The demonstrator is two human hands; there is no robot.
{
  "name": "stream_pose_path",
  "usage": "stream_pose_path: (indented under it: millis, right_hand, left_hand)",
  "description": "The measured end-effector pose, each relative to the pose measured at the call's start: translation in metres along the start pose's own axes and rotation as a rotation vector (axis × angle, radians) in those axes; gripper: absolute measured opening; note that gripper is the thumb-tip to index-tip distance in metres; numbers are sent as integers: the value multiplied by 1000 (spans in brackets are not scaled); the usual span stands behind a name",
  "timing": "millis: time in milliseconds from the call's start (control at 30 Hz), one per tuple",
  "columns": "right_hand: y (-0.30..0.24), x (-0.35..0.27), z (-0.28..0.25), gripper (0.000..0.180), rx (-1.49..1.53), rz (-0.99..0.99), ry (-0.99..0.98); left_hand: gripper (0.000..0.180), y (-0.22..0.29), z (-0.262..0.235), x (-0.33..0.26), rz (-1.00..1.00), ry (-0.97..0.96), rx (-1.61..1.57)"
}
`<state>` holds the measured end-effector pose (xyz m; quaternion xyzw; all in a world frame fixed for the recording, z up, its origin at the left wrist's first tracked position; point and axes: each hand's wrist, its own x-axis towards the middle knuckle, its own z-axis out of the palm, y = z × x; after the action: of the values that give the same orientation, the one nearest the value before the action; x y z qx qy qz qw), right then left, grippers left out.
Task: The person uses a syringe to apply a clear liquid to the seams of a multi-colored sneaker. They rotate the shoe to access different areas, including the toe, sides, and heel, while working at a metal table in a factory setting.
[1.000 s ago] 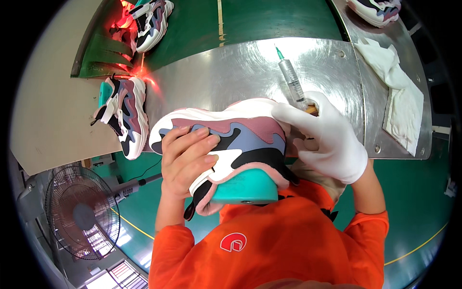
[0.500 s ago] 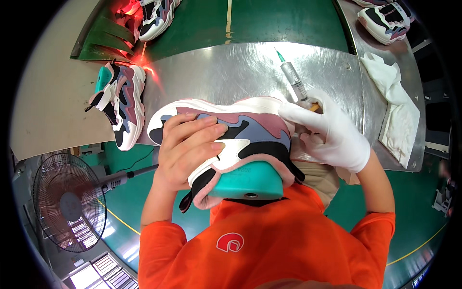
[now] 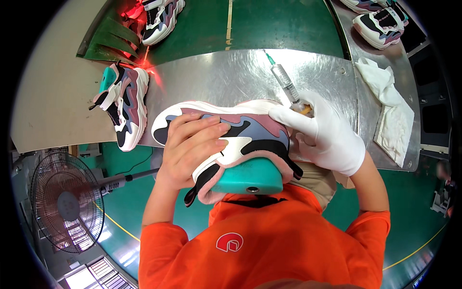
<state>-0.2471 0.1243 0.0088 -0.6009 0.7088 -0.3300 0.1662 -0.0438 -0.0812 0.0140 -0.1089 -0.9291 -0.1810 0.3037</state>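
Note:
My bare left hand (image 3: pixel 192 147) is wrapped over the toe half of a sneaker (image 3: pixel 262 129), its fingers spread along the upper. The shoe has white, mauve, blue-grey and black panels and lies tilted on its side, sole away from me. A teal shoe last (image 3: pixel 250 177) fills its opening, facing my body. In my white-gloved right hand (image 3: pixel 332 137) is a clear syringe (image 3: pixel 285 81) with a green tip, angled up and to the left over the metal surface. A gloved finger reaches to the sole edge near the heel; the fingers farther under are partly hidden.
Another sneaker (image 3: pixel 130 108) stands on the beige board at left; one more (image 3: pixel 161 21) is by the red-lit strip curtain (image 3: pixel 113 41). Beyond the metal ledge (image 3: pixel 192 72) runs a green belt (image 3: pixel 284 29). White cloth (image 3: pixel 387 106) and shoes (image 3: pixel 380 29) are at right. A fan (image 3: pixel 67 204) stands lower left.
The syringe and my right hand have shifted slightly left relative to the shoe. My left hand keeps its hold. The whole view has moved a little.

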Motion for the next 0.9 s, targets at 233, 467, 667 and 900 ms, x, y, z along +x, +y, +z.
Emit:
stream_pose_path:
  millis: [233, 467, 667, 900]
  right_hand:
    - [5, -24, -4, 62, 46, -37, 84]
    - [-3, -53, -3, 67, 534, 193, 413]
    - [-14, -28, 7, 82, 1113, 129, 428]
    - [-20, -1, 25, 77, 1263, 108, 269]
  left_hand:
    - [38, 3, -2, 0, 13, -25, 0]
    - [33, 2, -1, -9, 48, -25, 73]
    - [30, 2, 3, -15, 86, 12, 89]
    - [27, 5, 4, -15, 105, 5, 108]
